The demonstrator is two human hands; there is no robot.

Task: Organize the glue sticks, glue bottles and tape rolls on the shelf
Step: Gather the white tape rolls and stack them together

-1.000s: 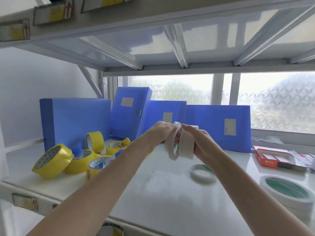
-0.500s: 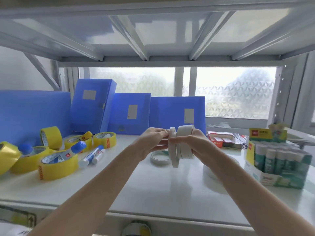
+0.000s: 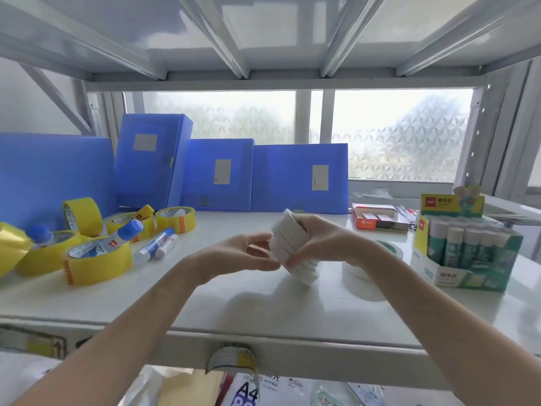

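Observation:
My right hand [image 3: 319, 240] grips a tilted stack of white tape rolls [image 3: 288, 250], its lower end close to the white shelf [image 3: 263, 312]. My left hand [image 3: 248, 254] is beside the stack with fingers spread, fingertips at its lower left. Several yellow tape rolls [image 3: 99, 260] lie in a heap at the left, with blue-capped glue bottles [image 3: 152, 249] among them. A wide white tape roll [image 3: 392, 249] lies flat behind my right wrist. A green box of glue sticks [image 3: 465, 250] stands at the right.
Blue file boxes [image 3: 298, 178] line the back of the shelf in front of a frosted window. A red-orange box [image 3: 377, 221] lies at the back right. Another shelf board hangs overhead. Below the shelf's front edge are paper packs and bags.
The stack of white rolls has tipped from upright to slanted and come down toward the shelf. My left hand has let go of it and opened. The view has shifted slightly right.

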